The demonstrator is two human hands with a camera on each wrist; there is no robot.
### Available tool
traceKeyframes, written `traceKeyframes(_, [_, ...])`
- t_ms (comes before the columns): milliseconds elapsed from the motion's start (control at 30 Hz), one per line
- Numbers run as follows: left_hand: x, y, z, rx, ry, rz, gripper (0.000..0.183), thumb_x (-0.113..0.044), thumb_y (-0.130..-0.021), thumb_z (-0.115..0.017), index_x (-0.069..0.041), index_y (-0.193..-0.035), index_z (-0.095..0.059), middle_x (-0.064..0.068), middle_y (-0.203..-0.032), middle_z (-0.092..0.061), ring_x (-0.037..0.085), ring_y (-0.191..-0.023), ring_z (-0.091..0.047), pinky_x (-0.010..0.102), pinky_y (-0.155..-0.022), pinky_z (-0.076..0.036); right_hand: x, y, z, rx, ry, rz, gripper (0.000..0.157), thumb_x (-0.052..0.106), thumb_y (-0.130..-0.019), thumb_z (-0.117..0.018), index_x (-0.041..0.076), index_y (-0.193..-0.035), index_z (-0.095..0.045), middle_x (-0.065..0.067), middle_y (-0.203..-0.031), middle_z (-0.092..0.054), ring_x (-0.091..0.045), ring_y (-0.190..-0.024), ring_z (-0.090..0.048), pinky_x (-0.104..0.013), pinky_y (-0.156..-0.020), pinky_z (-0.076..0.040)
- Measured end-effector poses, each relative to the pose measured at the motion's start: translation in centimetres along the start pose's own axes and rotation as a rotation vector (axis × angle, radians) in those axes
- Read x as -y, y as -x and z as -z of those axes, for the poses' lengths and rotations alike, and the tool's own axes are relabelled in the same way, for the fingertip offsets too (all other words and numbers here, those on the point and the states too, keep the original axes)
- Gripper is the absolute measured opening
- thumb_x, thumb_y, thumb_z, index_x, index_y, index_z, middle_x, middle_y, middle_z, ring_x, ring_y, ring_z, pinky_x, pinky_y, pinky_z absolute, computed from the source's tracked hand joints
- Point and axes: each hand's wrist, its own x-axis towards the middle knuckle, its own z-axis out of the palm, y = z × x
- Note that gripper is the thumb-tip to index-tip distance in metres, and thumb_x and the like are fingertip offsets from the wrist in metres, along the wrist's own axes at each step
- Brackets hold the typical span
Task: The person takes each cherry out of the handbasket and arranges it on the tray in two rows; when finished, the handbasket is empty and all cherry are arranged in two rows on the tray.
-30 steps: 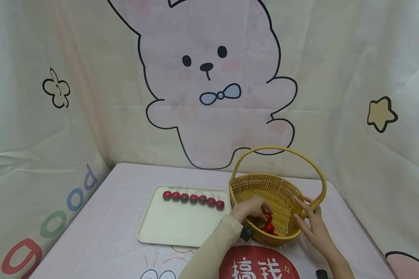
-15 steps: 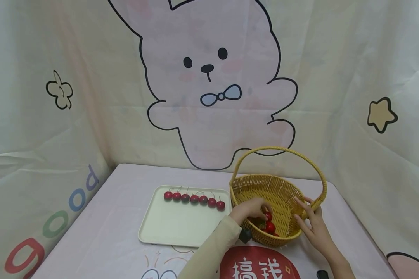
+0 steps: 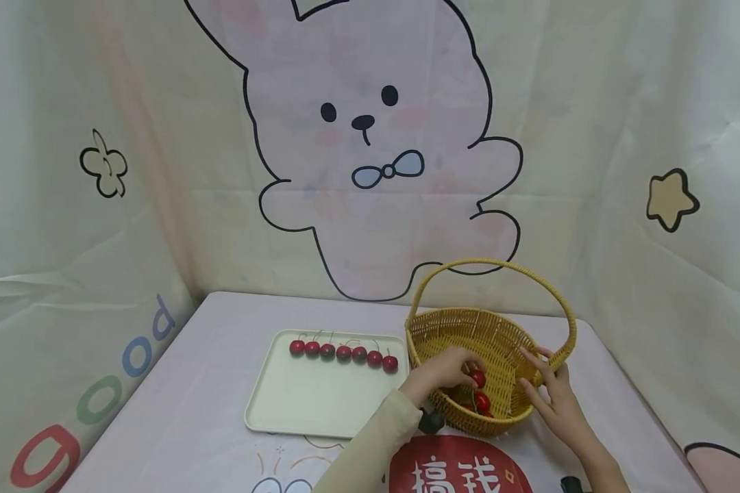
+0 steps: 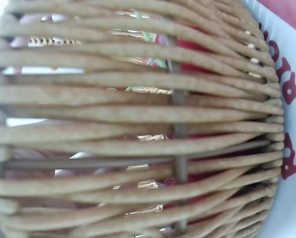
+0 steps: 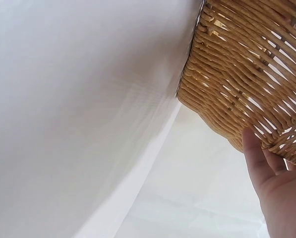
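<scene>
A yellow woven basket [image 3: 456, 325] with a tall arched handle stands on the right half of the table. My left hand [image 3: 445, 371] reaches over its near-left rim and pinches a red cherry [image 3: 477, 378] inside. Just below lies another cherry [image 3: 482, 401], with more red fruit partly hidden by the rim. The right hand [image 3: 558, 400] grips the basket's right rim beside the handle's foot; in the right wrist view its fingertips [image 5: 248, 136] touch the weave. In the left wrist view the basket's wicker side [image 4: 138, 114] fills most of the picture and hides the left hand.
Left of the basket lies a cream rectangular tray [image 3: 308, 404], its far side bearing a row of several dark red cherries [image 3: 343, 353] with stems. A red printed patch [image 3: 456, 465] with white characters is in front of the basket. Printed cloth walls surround the table.
My left hand has shifted slightly to the right and away inside the basket, together with the pinched cherry. The right hand stays on the rim; tray and row look unchanged.
</scene>
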Motion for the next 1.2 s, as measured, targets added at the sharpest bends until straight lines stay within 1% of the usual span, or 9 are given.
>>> traceKeyframes(133, [-0.1,0.4,0.1,-0.034,-0.017,-0.029,0.028,-0.014,-0.081,-0.071,-0.015,-0.109,-0.067,-0.007,-0.097,-0.067,-0.001,-0.082,-0.058,0.011,-0.066,-0.045,0.0,-0.1,0.0,0.001,0.000,0.009,0.062,0.001,-0.084,-0.064,0.015,-0.140,-0.041,-0.023,-0.137,-0.027,-0.021,-0.100,-0.041,-0.040,-0.070,-0.044])
traceKeyframes(367, [-0.5,1.6,0.5,-0.099,-0.104,-0.077,0.035,-0.020,-0.082,-0.071,-0.018,-0.116,-0.065,-0.009,-0.103,-0.063,0.000,-0.090,-0.057,0.010,-0.074,-0.043,-0.1,-0.1,-0.1,-0.012,0.014,0.024,0.062,0.001,-0.082,-0.066,0.014,-0.138,-0.043,-0.022,-0.136,-0.030,-0.008,-0.103,-0.035,-0.031,-0.069,-0.043])
traceKeyframes(467, [-0.7,2.4,0.8,-0.134,-0.115,-0.086,0.036,-0.023,-0.082,-0.070,-0.018,-0.118,-0.064,-0.007,-0.105,-0.060,0.001,-0.093,-0.056,0.010,-0.076,-0.043,-0.1,-0.1,-0.1,-0.008,0.007,0.025,0.062,0.001,-0.082,-0.066,0.013,-0.138,-0.042,-0.022,-0.136,-0.029,-0.012,-0.101,-0.037,-0.037,-0.068,-0.044])
traceKeyframes(567, [-0.8,3.0,1.0,-0.163,-0.104,-0.096,0.036,-0.022,-0.083,-0.070,-0.019,-0.118,-0.064,-0.006,-0.104,-0.058,0.001,-0.091,-0.055,0.010,-0.074,-0.042,-0.1,-0.1,0.0,-0.002,-0.008,0.025,0.061,0.000,-0.083,-0.065,0.012,-0.138,-0.042,-0.024,-0.137,-0.028,-0.021,-0.097,-0.041,-0.043,-0.067,-0.044])
traceKeyframes(633, [-0.8,3.3,1.1,-0.184,-0.103,-0.102,0.036,-0.021,-0.083,-0.070,-0.020,-0.118,-0.064,-0.006,-0.104,-0.057,0.001,-0.090,-0.054,0.009,-0.072,-0.042,-0.1,-0.1,0.0,0.001,-0.016,0.023,0.061,0.000,-0.083,-0.064,0.011,-0.138,-0.041,-0.025,-0.137,-0.028,-0.023,-0.097,-0.041,-0.046,-0.066,-0.043])
traceKeyframes(700, [-0.8,3.6,1.3,-0.202,-0.088,-0.108,0.035,-0.021,-0.083,-0.069,-0.021,-0.117,-0.064,-0.005,-0.104,-0.056,0.001,-0.089,-0.054,0.009,-0.072,-0.042,-0.1,0.0,0.0,-0.001,-0.016,0.023,0.061,0.000,-0.083,-0.064,0.011,-0.138,-0.041,-0.025,-0.137,-0.028,-0.022,-0.097,-0.040,-0.047,-0.067,-0.043])
traceKeyframes(800, [-0.7,4.1,1.4,-0.239,-0.069,-0.114,0.032,-0.023,-0.084,-0.069,-0.021,-0.116,-0.065,-0.006,-0.106,-0.055,0.001,-0.090,-0.054,0.008,-0.072,-0.042,-0.1,0.0,0.0,-0.008,-0.004,0.025,0.061,0.000,-0.083,-0.065,0.012,-0.138,-0.042,-0.024,-0.137,-0.028,-0.017,-0.099,-0.039,-0.043,-0.067,-0.044])
traceKeyframes(933, [-0.5,5.0,1.6,-0.282,0.012,-0.118,0.031,-0.022,-0.085,-0.067,-0.018,-0.115,-0.062,-0.005,-0.110,-0.055,0.001,-0.091,-0.057,0.008,-0.071,-0.044,-0.2,0.0,-0.1,-0.012,0.005,0.026,0.061,0.001,-0.083,-0.065,0.012,-0.138,-0.043,-0.024,-0.136,-0.029,-0.017,-0.099,-0.039,-0.037,-0.067,-0.044])
traceKeyframes(1200, [0.3,6.6,2.6,-0.332,0.161,-0.128,0.033,-0.011,-0.085,-0.067,-0.019,-0.117,-0.059,-0.005,-0.111,-0.061,-0.001,-0.081,-0.059,0.012,-0.066,-0.048,0.0,0.0,0.0,-0.002,-0.004,0.004,0.059,0.003,-0.084,-0.064,0.012,-0.138,-0.042,-0.024,-0.137,-0.028,-0.021,-0.096,-0.043,-0.038,-0.067,-0.044])
